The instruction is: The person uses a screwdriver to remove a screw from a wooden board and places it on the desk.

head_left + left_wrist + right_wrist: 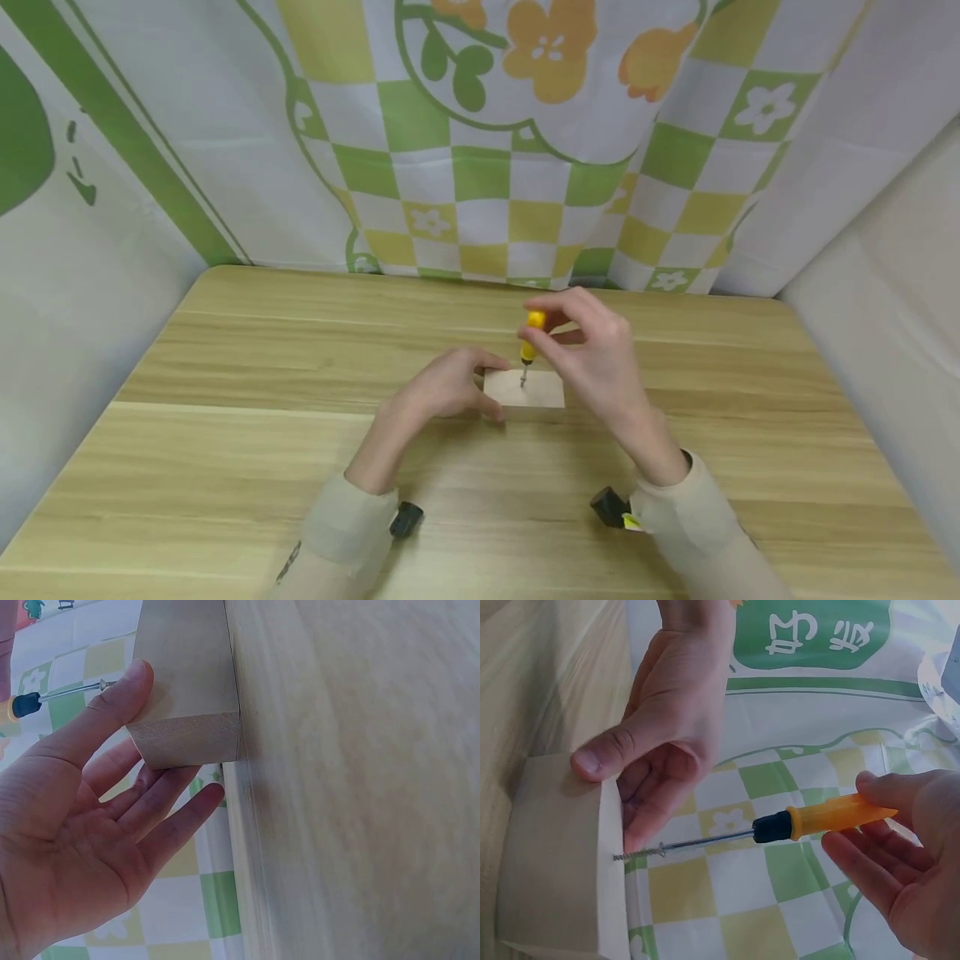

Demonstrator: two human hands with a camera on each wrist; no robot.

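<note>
A pale wooden block (pixel 538 390) lies on the wood-grain table. My left hand (pixel 448 385) grips its left end, thumb on the near side and fingers on the far side, as the left wrist view also shows. Between thumb and fingers my right hand (pixel 592 350) holds a screwdriver (pixel 817 821) with a yellow handle and black collar. The screwdriver stands nearly upright over the block, its metal shaft reaching down to a screw (pixel 641 854). The screw's point is at the block's top face, with most of its thread showing above the wood.
The wooden table (pixel 247 467) extends to both sides of the hands. A green, yellow and white checked curtain (pixel 480 183) hangs along its far edge, with pale cloth walls at left and right. Black wrist cameras (pixel 406 519) are strapped at the sleeves.
</note>
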